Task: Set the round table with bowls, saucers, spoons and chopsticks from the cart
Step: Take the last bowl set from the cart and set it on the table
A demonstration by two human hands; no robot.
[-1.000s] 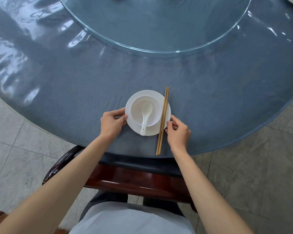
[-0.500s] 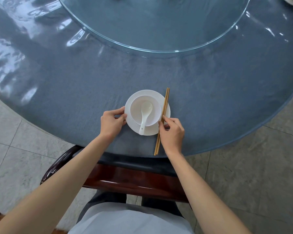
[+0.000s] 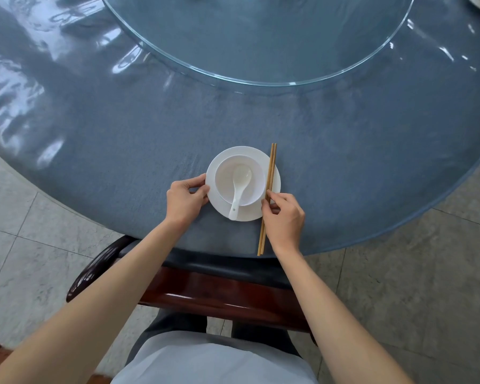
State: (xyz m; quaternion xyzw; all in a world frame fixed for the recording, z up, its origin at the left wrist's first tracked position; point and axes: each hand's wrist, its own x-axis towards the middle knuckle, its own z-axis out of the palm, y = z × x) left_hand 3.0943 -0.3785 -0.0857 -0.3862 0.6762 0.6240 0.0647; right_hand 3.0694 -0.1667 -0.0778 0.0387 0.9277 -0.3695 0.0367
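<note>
Left hand (image 3: 184,201) pinches the saucer (image 3: 275,180) rim; right hand (image 3: 284,218) pinches the chopsticks (image 3: 272,164). Between them, bowl (image 3: 225,176) and spoon (image 3: 240,189): this setting looks nearly finished.

The floor (image 3: 416,286) is laid with large pale grey stone tiles, faintly mottled, with thin dark joints. A wide round bench (image 3: 122,134) fills the upper part of the view, covered in a blue-grey cloth under a clear, glossy plastic sheet that wrinkles on the left and throws back bright white glare. A big round glass turntable (image 3: 261,37) sits on its middle, its rim catching the light. A dark red-brown polished wooden chair (image 3: 219,295) with a curved armrest stands pushed in at the near edge, its back shining. The light is soft and even.
</note>
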